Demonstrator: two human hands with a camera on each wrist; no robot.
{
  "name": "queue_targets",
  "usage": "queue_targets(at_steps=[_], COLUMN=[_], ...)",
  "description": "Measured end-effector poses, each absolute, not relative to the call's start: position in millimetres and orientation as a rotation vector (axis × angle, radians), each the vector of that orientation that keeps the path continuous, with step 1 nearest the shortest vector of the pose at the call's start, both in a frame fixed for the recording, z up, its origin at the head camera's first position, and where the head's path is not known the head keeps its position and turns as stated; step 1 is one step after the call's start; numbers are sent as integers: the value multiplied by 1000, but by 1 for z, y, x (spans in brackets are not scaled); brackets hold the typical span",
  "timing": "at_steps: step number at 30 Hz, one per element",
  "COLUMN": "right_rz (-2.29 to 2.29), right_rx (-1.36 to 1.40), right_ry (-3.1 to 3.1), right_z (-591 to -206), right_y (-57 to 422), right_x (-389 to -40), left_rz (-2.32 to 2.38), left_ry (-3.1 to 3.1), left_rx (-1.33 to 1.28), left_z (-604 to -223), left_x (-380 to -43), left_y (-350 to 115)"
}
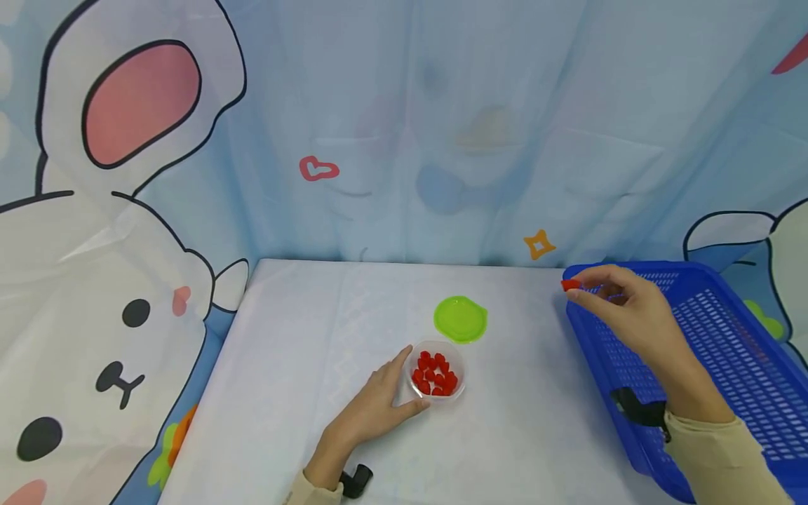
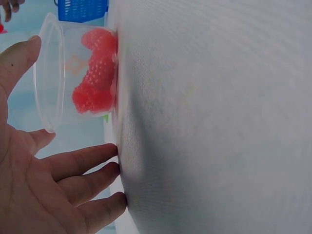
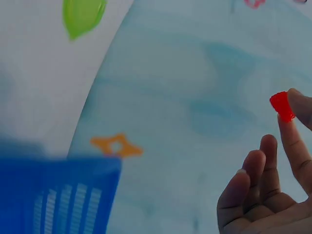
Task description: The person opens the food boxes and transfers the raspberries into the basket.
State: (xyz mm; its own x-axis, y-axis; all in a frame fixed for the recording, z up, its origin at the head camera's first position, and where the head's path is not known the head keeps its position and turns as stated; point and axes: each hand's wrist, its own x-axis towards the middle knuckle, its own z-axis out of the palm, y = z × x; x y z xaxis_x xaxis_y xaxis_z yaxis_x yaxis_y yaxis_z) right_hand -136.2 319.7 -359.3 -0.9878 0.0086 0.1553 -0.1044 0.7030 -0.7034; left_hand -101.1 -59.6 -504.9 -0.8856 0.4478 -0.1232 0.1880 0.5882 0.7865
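A clear plastic cup [image 1: 465, 372] stands on the table with several red raspberries [image 1: 435, 379] in its bottom. My left hand [image 1: 376, 407] touches its rim with thumb and index finger, both fairly straight; the other fingers rest on the cloth in the left wrist view. My right hand [image 1: 637, 319] pinches one red raspberry [image 3: 282, 106] between thumb and index finger, up over the near-left corner area of the blue basket [image 1: 583, 344]. Behind the cup lies a bright green lid [image 1: 461, 319], flat on the table.
A white cloth [image 1: 303, 330] covers the table. The large blue basket with slotted sides takes up the right side. A light blue curtain [image 1: 353, 224] with cartoon prints hangs along the back and left.
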Motion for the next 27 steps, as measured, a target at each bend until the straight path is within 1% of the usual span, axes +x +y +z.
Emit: queue_targets(at_steps=[5,11,20,27], right_rz=[1196,1237,1325,1362], right_rx=[-76,-226,-345,-399], right_ry=[-2792,-2840,-2889,-2981], right_z=[-372,-412,-466,-489], right_y=[370,412,451,467], right_x=[-165,-191,-207,-212], left_rz=[1201,1206,1208,1204], left_ry=[2518,2521,2517,2518], left_rx=[531,523,526,527], left_z=[-505,-507,-507,-508], left_x=[-101,-101,-101,-101], left_y=[-61,-61,-61,-62])
